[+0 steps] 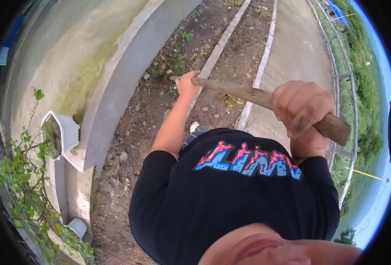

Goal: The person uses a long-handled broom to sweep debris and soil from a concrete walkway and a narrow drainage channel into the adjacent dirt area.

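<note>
I find the wooden handle in front of my chest, raised over the soil strip and the narrow concrete curb. Its long axis runs crosswise, left to right, with the thick end on my right. My left hand grasps it near the thinner end; my right hand, nearer my head, is clenched around it near the butt. I cannot tell whether a tool head is fitted.

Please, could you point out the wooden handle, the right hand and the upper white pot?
Wooden handle (237, 90): head view, shaft between the hands.
Right hand (303, 108): head view, middle of the fist.
Upper white pot (70, 132): head view, outer wall.
</note>
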`<act>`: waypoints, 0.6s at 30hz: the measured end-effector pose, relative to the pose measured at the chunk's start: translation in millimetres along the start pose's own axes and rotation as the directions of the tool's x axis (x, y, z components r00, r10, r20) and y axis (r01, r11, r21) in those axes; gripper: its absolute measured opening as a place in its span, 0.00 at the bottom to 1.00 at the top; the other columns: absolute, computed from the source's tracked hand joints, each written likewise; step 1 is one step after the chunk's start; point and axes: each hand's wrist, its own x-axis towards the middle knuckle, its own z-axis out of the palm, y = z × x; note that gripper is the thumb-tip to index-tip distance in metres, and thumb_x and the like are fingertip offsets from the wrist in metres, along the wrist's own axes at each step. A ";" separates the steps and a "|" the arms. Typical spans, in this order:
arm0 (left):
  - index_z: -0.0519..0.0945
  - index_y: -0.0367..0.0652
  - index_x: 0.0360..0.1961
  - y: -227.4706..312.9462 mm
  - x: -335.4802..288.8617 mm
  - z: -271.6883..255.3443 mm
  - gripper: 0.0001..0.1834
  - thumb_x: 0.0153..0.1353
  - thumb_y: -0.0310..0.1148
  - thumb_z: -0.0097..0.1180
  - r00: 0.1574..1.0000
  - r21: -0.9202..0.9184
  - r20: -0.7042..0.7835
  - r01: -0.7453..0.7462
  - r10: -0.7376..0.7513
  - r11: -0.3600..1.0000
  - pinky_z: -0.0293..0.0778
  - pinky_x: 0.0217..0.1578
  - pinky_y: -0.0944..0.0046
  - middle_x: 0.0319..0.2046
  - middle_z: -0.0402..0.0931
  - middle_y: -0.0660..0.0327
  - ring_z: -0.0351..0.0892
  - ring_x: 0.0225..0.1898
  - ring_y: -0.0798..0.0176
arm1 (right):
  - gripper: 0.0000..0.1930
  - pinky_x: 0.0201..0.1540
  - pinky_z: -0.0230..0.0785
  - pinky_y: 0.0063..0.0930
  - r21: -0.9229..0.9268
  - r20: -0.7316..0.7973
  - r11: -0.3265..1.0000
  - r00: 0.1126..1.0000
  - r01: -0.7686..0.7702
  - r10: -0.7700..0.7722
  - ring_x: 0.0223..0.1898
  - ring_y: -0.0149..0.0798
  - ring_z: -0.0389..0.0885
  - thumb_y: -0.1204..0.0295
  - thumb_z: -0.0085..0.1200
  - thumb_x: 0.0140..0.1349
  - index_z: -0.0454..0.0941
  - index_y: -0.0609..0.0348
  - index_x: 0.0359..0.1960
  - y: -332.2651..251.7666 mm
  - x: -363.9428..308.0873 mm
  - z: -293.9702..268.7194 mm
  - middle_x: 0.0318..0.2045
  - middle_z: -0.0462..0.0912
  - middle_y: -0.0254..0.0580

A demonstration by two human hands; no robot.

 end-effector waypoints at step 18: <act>0.82 0.58 0.39 128.0 -35.1 63.8 0.15 0.46 0.37 0.60 0.968 -0.059 0.137 0.218 -0.209 0.974 0.54 0.44 0.55 0.34 0.81 0.64 0.76 0.40 0.59 | 0.12 0.18 0.64 0.16 -0.027 0.265 0.998 0.962 -0.055 0.060 0.10 0.19 0.68 0.63 0.54 0.57 0.72 0.55 0.22 -72.0 -40.6 -94.4 0.09 0.71 0.23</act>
